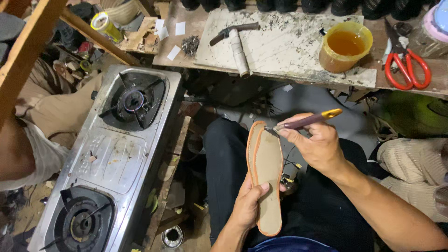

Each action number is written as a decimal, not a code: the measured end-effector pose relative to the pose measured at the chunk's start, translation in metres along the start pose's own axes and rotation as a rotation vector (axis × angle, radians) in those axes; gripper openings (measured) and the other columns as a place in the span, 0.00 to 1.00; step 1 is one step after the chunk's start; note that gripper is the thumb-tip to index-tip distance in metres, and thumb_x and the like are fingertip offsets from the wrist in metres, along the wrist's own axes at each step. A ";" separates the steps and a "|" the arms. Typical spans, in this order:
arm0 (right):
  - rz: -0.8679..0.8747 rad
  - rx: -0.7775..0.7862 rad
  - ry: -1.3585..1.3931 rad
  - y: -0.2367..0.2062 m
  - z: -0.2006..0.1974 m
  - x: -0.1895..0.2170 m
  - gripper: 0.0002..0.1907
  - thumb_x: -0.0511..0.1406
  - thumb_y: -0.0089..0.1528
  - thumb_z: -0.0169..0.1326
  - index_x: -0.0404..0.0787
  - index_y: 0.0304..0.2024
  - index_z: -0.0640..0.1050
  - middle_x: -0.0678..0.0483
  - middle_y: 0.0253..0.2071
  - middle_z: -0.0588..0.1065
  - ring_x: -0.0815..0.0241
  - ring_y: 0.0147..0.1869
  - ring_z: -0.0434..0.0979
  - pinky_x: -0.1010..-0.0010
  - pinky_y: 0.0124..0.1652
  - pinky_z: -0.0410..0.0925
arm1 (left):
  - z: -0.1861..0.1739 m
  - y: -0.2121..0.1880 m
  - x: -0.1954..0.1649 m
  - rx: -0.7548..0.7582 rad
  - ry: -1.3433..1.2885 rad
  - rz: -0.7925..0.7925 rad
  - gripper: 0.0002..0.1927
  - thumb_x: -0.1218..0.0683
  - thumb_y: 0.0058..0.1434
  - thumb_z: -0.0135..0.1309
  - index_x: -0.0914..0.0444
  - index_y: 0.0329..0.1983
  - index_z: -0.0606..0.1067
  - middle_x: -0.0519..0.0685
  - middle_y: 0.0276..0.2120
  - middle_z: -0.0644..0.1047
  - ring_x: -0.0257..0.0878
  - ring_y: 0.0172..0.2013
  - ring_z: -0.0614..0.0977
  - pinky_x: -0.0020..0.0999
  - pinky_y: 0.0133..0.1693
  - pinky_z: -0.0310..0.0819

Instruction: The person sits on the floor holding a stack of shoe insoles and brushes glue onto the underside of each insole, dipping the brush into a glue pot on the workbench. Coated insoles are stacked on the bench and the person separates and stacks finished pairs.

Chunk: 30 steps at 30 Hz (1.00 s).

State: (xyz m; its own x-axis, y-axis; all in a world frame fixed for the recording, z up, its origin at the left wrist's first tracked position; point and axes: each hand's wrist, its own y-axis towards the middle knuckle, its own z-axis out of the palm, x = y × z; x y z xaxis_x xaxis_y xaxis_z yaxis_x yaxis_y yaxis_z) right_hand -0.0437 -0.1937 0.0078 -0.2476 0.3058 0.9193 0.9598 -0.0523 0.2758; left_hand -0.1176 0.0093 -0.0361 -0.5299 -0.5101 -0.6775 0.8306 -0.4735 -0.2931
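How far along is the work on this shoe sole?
Done: an orange strip already runs round the sole's rim. In hand: the left hand holds the sole upright while the right hand puts a brush to its top edge. Left: cannot tell how much edge is coated; the pot of amber liquid sits on the bench.

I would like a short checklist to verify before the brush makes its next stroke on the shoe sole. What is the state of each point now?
1. Left hand grips the shoe sole firmly, thumb across its face: ok.
2. Right hand holds the brush with its tip at the sole's upper end: ok.
3. Glue on the brush tip: cannot tell, the tip is too small to see.
4. Tub of amber liquid stands open and upright on the bench: ok.
5. Burner on the gas stove beside the knee shows a small blue flame: not ok, hazard nearby.
6. Red scissors lie apart from the hands: ok.
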 end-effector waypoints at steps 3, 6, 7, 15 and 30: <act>0.002 0.062 -0.015 -0.002 -0.001 -0.005 0.09 0.33 0.63 0.62 0.36 0.43 0.81 0.53 0.40 0.82 0.65 0.45 0.82 0.72 0.47 0.75 | -0.004 0.002 0.001 0.024 0.012 0.010 0.33 0.58 0.63 0.47 0.66 0.73 0.59 0.57 0.48 0.77 0.40 0.46 0.82 0.33 0.47 0.79; -0.042 0.173 -0.082 -0.005 0.000 -0.009 0.08 0.33 0.60 0.63 0.36 0.41 0.83 0.53 0.39 0.83 0.64 0.43 0.83 0.72 0.45 0.75 | -0.010 0.005 0.004 0.041 0.003 0.023 0.33 0.56 0.64 0.48 0.66 0.72 0.58 0.54 0.49 0.77 0.40 0.45 0.82 0.33 0.46 0.79; -0.049 0.205 -0.090 -0.006 0.000 -0.009 0.08 0.33 0.60 0.63 0.37 0.41 0.83 0.53 0.38 0.83 0.63 0.42 0.84 0.72 0.44 0.75 | -0.012 0.007 0.006 0.032 -0.014 0.025 0.32 0.53 0.65 0.47 0.65 0.72 0.59 0.53 0.49 0.77 0.39 0.45 0.82 0.33 0.45 0.79; 0.033 0.510 0.082 -0.034 0.014 -0.009 0.08 0.34 0.57 0.64 0.41 0.38 0.82 0.57 0.38 0.81 0.61 0.40 0.83 0.69 0.40 0.76 | -0.024 0.017 0.013 -0.033 -0.271 -0.007 0.35 0.34 0.74 0.32 0.63 0.67 0.68 0.54 0.49 0.78 0.40 0.43 0.82 0.36 0.43 0.79; -0.620 0.732 -0.150 -0.057 0.018 0.023 0.13 0.36 0.55 0.65 0.44 0.42 0.80 0.61 0.44 0.81 0.62 0.47 0.78 0.55 0.57 0.64 | -0.058 0.034 0.012 -0.042 -0.616 -0.018 0.31 0.40 0.73 0.38 0.70 0.61 0.72 0.60 0.47 0.80 0.47 0.39 0.82 0.41 0.43 0.78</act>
State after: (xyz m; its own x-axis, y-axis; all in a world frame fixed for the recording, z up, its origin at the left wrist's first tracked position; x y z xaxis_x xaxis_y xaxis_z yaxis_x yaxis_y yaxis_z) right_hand -0.1016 -0.1665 0.0083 -0.7665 0.2008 0.6100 0.5222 0.7478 0.4100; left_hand -0.0859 0.0284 -0.0934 -0.5353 -0.8289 -0.1621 0.8199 -0.4638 -0.3357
